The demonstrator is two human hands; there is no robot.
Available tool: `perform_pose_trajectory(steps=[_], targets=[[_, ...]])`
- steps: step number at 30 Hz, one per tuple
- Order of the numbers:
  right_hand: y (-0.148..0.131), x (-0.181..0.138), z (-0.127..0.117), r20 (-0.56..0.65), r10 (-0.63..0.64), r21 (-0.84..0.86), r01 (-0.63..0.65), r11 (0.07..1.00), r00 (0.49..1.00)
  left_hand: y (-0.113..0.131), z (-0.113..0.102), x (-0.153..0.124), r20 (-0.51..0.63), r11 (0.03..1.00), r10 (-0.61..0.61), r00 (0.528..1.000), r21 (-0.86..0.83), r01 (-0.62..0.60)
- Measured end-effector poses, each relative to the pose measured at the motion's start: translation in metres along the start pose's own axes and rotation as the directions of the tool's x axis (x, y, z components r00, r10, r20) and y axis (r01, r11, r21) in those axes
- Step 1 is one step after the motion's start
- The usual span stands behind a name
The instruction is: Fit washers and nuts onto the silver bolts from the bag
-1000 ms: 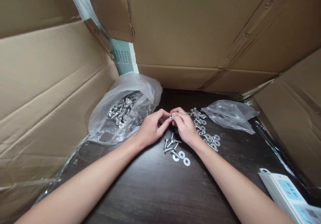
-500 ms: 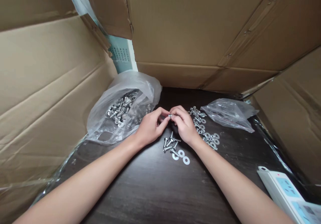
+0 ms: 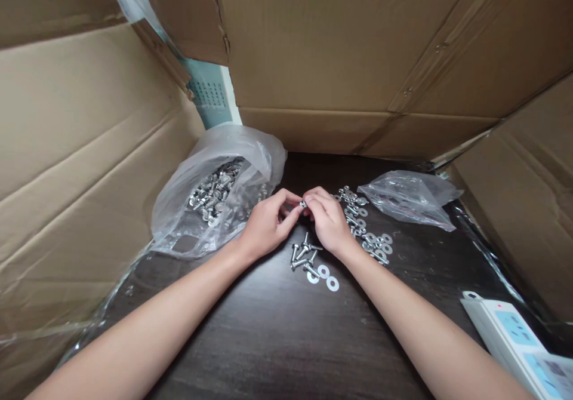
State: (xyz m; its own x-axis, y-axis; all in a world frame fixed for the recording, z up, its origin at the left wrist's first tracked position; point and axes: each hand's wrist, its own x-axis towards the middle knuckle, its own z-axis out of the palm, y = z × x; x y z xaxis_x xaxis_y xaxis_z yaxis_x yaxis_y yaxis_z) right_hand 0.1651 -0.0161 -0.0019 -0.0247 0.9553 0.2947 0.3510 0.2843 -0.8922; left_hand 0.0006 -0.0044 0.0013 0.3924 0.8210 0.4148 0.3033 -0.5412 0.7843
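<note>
Metal fastener (image 3: 302,204): held up off the worktop (image 3: 250,340), between the fingertips of both hands; mostly covered by fingers, so exact type cannot be told.
Left hand (image 3: 268,221): thumb and forefinger pinched on the fastener from the left; remaining fingers curled behind.
Right hand (image 3: 330,220): fastener gripped by thumb and fingertips from the right; fingertips of both hands nearly met.
Loose bolts (image 3: 305,257): small cluster, laid at mixed angles on the worktop, on the near side of the hands, between the wrists.
Flat washers (image 3: 332,283): three seen at the near right edge of the bolt cluster; one partly overlapped by a bolt, two just beside.
Mixed pile (image 3: 352,212): bolts, nuts and washers spread beyond and to the right of the right hand; partly hidden by it.
Open plastic bag (image 3: 172,209): set to the left of the left hand; heap of metal hardware (image 3: 219,188) contained, seen through the mouth.
Flattened clear bag (image 3: 409,197): laid right of the mixed pile.
Power strip (image 3: 490,331): placed at near right, red light shown.
Cardboard panels (image 3: 313,42): stood around the worktop at back and sides.
</note>
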Motion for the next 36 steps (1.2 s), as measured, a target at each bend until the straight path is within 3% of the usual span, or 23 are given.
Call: perform_pose_trajectory(steps=[5, 15, 24, 36], targets=[[-0.0007, -0.0002, -0.0019, 0.001, -0.02, 0.001, 0.02, 1.0, 1.0, 0.0011, 0.0004, 0.0009, -0.017, 0.999, -0.042, 0.999, -0.003, 0.042], [-0.0002, -0.0001, -0.0008, 0.027, -0.074, -0.04, 0.075, 0.996, 0.997, -0.0024, 0.0013, 0.0001, 0.032, 1.0, -0.009, 0.999, 0.026, 0.008], [0.0019, 0.0016, -0.0011, 0.058, 0.002, 0.034, -0.004, 0.999, 0.998, -0.0021, 0.0029, -0.0006, 0.022, 0.999, 0.027, 0.999, 0.03, -0.027], [0.0013, 0.0005, -0.0017, -0.011, 0.011, 0.029, -0.01, 1.0, 1.0, -0.0027, 0.0016, 0.0011, 0.0, 0.998, -0.059, 0.998, -0.037, 0.059]])
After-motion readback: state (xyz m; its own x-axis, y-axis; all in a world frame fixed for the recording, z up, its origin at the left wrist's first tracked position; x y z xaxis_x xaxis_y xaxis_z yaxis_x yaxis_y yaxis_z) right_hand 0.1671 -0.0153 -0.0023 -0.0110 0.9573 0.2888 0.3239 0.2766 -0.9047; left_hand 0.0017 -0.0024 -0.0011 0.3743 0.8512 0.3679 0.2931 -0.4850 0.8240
